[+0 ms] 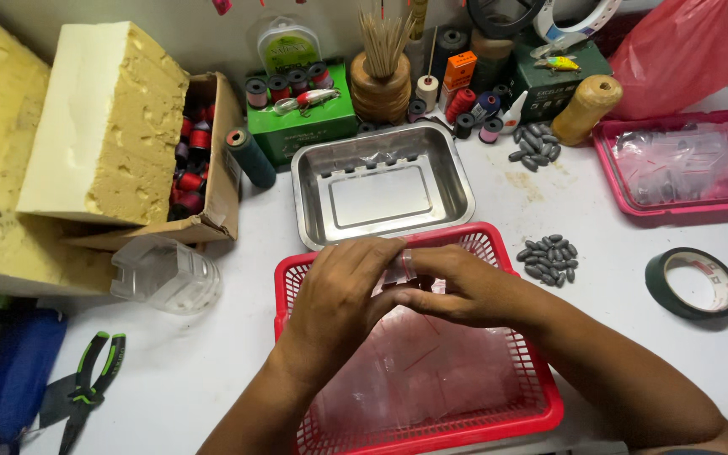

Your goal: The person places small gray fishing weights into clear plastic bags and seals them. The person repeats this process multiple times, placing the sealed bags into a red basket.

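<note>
Both hands meet at the centre of the frame, above the red basket [499, 253]. The left hand [339, 295] and right hand [457, 286] pinch a small clear plastic bag [402, 268] between their fingertips; its contents cannot be made out. More clear bags [431, 371] lie inside the basket. A steel tray [381, 190] sits just above the basket. A pile of grey sinkers [549, 258] lies to the right, with a tape roll [693, 282] beyond it. Pliers [86, 383] rest at lower left.
</note>
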